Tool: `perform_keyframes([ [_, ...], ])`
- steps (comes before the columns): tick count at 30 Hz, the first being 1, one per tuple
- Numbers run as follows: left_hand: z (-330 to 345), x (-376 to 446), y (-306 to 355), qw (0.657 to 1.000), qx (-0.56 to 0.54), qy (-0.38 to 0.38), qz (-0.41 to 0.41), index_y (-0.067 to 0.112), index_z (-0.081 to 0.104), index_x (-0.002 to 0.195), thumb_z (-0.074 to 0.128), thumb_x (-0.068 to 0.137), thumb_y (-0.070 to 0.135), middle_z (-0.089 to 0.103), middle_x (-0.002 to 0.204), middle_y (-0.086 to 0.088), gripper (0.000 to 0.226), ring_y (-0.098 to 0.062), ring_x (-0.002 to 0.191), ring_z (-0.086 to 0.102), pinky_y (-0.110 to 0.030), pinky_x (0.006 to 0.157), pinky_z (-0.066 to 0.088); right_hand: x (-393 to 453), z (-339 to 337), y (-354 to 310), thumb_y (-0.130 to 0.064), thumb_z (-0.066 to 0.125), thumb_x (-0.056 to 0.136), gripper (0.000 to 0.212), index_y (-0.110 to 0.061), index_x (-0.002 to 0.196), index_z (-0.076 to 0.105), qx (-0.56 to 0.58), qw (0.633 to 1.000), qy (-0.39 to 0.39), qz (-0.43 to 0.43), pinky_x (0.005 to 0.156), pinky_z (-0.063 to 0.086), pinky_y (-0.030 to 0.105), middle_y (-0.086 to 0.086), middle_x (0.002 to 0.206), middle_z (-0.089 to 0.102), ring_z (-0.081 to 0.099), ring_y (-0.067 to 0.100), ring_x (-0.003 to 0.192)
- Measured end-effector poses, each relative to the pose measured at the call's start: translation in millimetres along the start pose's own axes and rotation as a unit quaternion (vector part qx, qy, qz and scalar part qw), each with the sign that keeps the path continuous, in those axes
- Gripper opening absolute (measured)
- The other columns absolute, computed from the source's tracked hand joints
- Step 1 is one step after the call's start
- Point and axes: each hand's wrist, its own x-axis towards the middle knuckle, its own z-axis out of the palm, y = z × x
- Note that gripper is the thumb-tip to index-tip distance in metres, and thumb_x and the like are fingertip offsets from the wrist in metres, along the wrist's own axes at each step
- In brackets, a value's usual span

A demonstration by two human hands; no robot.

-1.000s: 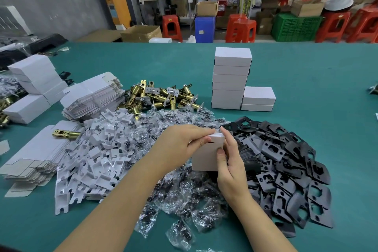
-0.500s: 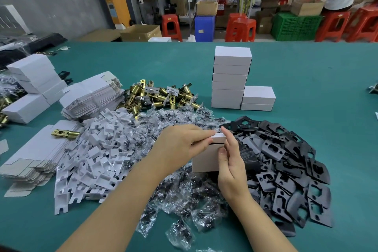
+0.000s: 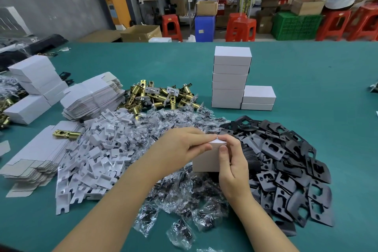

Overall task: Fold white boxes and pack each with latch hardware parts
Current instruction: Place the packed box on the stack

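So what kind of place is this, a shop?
More likely a small packing workshop. The table holds heaps of brass latches, black plates and stacked white boxes, with stools and cartons behind.

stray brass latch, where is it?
Head view, left side: the brass latch lies alone on the flat box blanks, beside the white insert pile.

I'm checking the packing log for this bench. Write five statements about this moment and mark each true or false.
1. Both hands hold one white box. True.
2. The left hand is at the box's top flap. True.
3. The brass latches lie right of the black plates. False: they lie left and further back.
4. The tall stack of closed boxes stands on the green table. True.
5. The right hand rests flat on the table. False: it grips the box.
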Motion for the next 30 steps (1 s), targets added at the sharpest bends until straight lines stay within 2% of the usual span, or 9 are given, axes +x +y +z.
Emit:
perform_keyframes([
  [3, 1.6, -1.8, -1.2, 1.000, -0.008, -0.014, -0.002, 0.034, 0.059, 0.141, 0.055, 0.104, 0.033, 0.068, 0.120, 0.014, 0.038, -0.004, 0.101, 0.060, -0.029, 0.088, 0.053, -0.5, -0.5, 0.8, -0.033, 0.040, 0.104, 0.024, -0.037, 0.123, 0.054, -0.004, 1.000, 0.009, -0.007, 0.083, 0.045, 0.011, -0.021, 0.115, 0.061, 0.061, 0.005, 0.104],
  [7, 2.7, -8.6, -7.1, 0.994, -0.099, 0.005, -0.055, 0.030, 0.062, 0.139, 0.060, 0.102, 0.025, 0.060, 0.132, 0.026, 0.037, 0.013, 0.123, 0.051, -0.006, 0.101, 0.039, -1.7, -0.8, 2.6, -0.037, 0.040, 0.103, 0.023, -0.038, 0.121, 0.054, -0.008, 1.000, 0.013, 0.010, 0.075, 0.049, 0.019, -0.020, 0.114, 0.060, 0.060, 0.009, 0.099],
  [9, 2.7, -11.2, -8.8, 0.990, -0.124, 0.012, -0.065, 0.030, 0.065, 0.135, 0.062, 0.101, 0.021, 0.060, 0.131, 0.027, 0.035, 0.015, 0.125, 0.051, -0.006, 0.104, 0.038, -2.1, -0.4, 2.9, -0.036, 0.040, 0.104, 0.023, -0.036, 0.121, 0.055, -0.013, 1.000, 0.010, 0.005, 0.075, 0.051, 0.025, -0.022, 0.113, 0.060, 0.060, 0.009, 0.100],
  [15, 1.1, -11.6, -8.2, 0.990, -0.125, 0.016, -0.069, 0.031, 0.068, 0.132, 0.062, 0.101, 0.020, 0.065, 0.129, 0.025, 0.034, 0.014, 0.121, 0.055, -0.007, 0.101, 0.042, -2.1, 0.2, 3.7, -0.035, 0.041, 0.104, 0.022, -0.035, 0.121, 0.056, -0.014, 1.000, 0.008, -0.002, 0.075, 0.051, 0.027, -0.020, 0.112, 0.061, 0.061, 0.010, 0.098],
  [25, 4.5, -13.6, -7.9, 0.997, -0.069, 0.018, -0.037, 0.034, 0.064, 0.136, 0.062, 0.102, 0.026, 0.058, 0.137, 0.024, 0.035, 0.014, 0.128, 0.048, -0.003, 0.106, 0.032, -1.9, 0.0, 4.0, -0.035, 0.040, 0.105, 0.024, -0.037, 0.124, 0.055, -0.017, 1.000, 0.010, -0.002, 0.078, 0.047, 0.015, -0.022, 0.115, 0.060, 0.061, 0.008, 0.102],
  [27, 6.0, -14.8, -7.9, 0.998, -0.054, 0.018, -0.029, 0.035, 0.062, 0.138, 0.060, 0.102, 0.029, 0.056, 0.141, 0.021, 0.036, 0.012, 0.132, 0.046, -0.004, 0.109, 0.030, -2.4, 0.3, 4.3, -0.033, 0.039, 0.106, 0.029, -0.035, 0.130, 0.054, -0.012, 1.000, 0.010, -0.006, 0.084, 0.046, 0.013, -0.018, 0.121, 0.060, 0.060, 0.009, 0.109],
  [30, 10.8, -17.4, -8.8, 0.999, -0.031, 0.002, -0.026, 0.037, 0.054, 0.144, 0.057, 0.103, 0.034, 0.046, 0.153, 0.019, 0.042, 0.007, 0.137, 0.042, -0.007, 0.113, 0.027, -1.1, -1.3, 6.0, -0.024, 0.038, 0.106, 0.034, -0.028, 0.135, 0.055, -0.017, 0.999, 0.010, -0.026, 0.098, 0.042, 0.015, -0.003, 0.125, 0.061, 0.058, 0.014, 0.117],
])
